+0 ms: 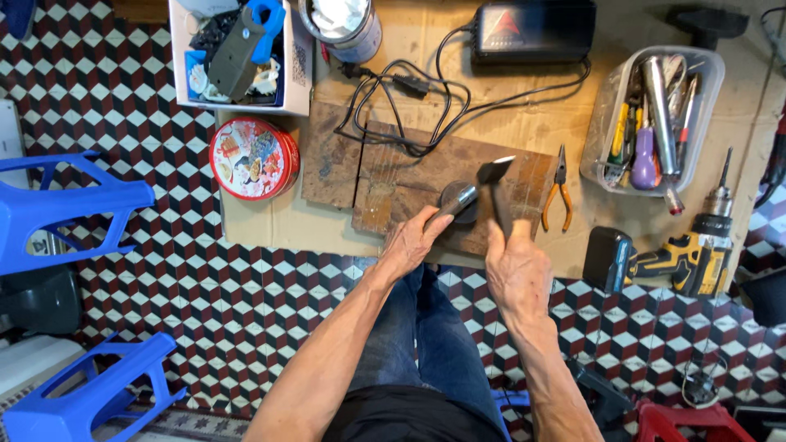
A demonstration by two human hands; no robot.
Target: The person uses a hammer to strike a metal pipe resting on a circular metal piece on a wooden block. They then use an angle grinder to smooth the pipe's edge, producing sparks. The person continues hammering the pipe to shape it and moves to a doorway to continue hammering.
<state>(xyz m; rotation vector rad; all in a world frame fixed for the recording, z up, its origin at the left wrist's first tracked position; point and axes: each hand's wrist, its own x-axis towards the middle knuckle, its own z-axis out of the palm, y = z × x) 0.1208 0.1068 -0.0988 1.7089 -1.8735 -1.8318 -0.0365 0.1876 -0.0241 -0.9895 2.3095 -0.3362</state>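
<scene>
My right hand is closed in a fist around the dark handle of a steel-headed hammer, whose head sits just above and beyond my knuckles, tilted, with its flat face pointing left. The hammer head hangs over the far part of the worn brown wooden board lying on the cardboard sheet.

My left hand is clamped on the near end of a short shiny metal rod. The rod runs diagonally away from my fingers, up and to the right, and its far end rests on a dark round metal disc on the board. The rod is smooth, cylindrical and bright silver; the disc is dull grey and partly hidden behind it. The hammer head is just beyond and to the right of the rod's far end, apart from it.

To the right of the board lie orange-handled pliers, and further right a clear plastic tub of hand tools. A yellow and black cordless drill lies near right. On the left sits a round red decorated tin. A black cable loops across the far side of the board.
</scene>
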